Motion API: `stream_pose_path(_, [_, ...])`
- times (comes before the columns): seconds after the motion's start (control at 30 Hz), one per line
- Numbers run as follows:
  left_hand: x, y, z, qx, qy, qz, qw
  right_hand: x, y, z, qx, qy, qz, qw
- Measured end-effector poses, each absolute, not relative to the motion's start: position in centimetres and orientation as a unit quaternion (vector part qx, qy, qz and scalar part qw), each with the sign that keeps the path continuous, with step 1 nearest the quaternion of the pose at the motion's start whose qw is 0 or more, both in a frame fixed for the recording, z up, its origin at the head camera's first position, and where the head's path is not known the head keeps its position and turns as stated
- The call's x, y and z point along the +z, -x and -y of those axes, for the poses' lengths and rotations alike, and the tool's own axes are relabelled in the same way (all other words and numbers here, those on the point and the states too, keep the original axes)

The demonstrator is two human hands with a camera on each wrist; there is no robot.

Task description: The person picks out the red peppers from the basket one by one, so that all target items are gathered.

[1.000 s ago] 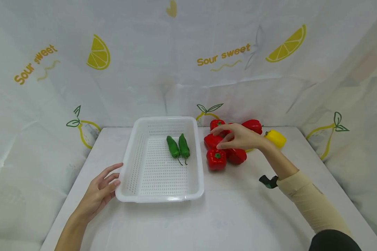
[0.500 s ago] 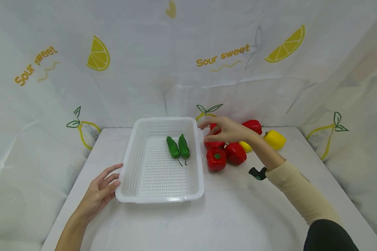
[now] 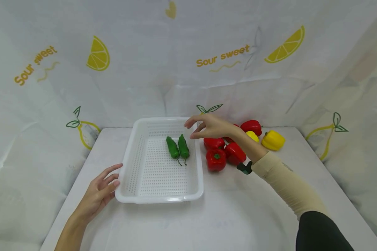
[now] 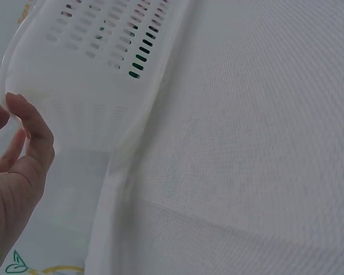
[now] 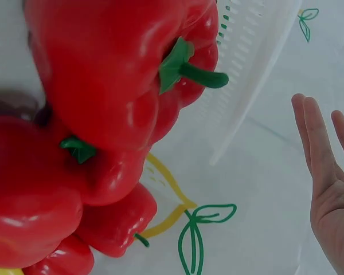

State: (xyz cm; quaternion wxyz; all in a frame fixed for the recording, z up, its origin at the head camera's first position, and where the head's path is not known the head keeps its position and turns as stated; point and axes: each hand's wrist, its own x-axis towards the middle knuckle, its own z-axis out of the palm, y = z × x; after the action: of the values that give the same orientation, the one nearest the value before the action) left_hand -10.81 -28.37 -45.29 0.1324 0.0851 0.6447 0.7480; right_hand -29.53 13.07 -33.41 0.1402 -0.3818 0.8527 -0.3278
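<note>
Two green chili peppers (image 3: 178, 148) lie side by side in a white perforated plastic basket (image 3: 122, 181). At the basket's left rim, my left hand (image 3: 97, 195) touches the edge with relaxed fingertips; the left wrist view shows this hand (image 4: 26, 154) beside the outer wall. Over the rim's back right part hovers my right hand (image 3: 208, 126), fingers bent loosely and holding nothing visible. Its fingers look parted in the right wrist view, where the hand (image 5: 332, 195) stands apart from the red bell peppers (image 5: 114, 69). My right forearm partly covers the pepper group.
Several red bell peppers (image 3: 216, 160) cluster right of the basket, with another red bell pepper (image 3: 252, 127) farther back. A yellow bell pepper (image 3: 273, 140) stands at the right, and a second yellow one (image 3: 252, 136) is partly hidden. A printed white curtain (image 3: 144, 69) hangs behind the table (image 3: 188, 226).
My right hand has moved left, from above the red bell peppers to over the basket's right rim. The left hand, the basket and the green chili peppers have stayed in place.
</note>
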Motion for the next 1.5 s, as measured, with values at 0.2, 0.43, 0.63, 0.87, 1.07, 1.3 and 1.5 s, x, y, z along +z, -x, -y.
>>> stream_pose_path(0.2, [-45.4,11.0,28.2,0.749,-0.090,-0.642,0.136,-33.5,30.6,-11.4,-0.333,0.386,-0.843,0.174])
stream_pose_path(0.43, [-45.6,11.1,28.3,0.749,-0.090,-0.643,0.134,-33.1,31.8,-9.3,-0.351,0.394,-0.823,0.212])
stream_pose_path(0.63, [-45.6,11.1,28.3,0.744,-0.087,-0.649,0.133,-33.6,32.3,-7.6,-0.349,0.391,-0.818,0.238])
stream_pose_path(0.87, [-45.6,11.1,28.4,0.747,-0.088,-0.646,0.132,-34.3,33.1,-5.2,-0.330,0.393,-0.815,0.269])
stream_pose_path(1.07, [-45.7,11.1,28.4,0.748,-0.093,-0.643,0.132,-34.9,33.8,-3.5,-0.324,0.368,-0.813,0.315])
stream_pose_path(1.3, [-45.6,11.0,28.4,0.753,-0.109,-0.636,0.125,-35.5,34.4,-2.2,-0.320,0.323,-0.814,0.360])
stream_pose_path(1.5, [-45.5,10.9,28.4,0.754,-0.109,-0.635,0.125,-35.8,35.2,-1.8,-0.307,0.268,-0.825,0.393])
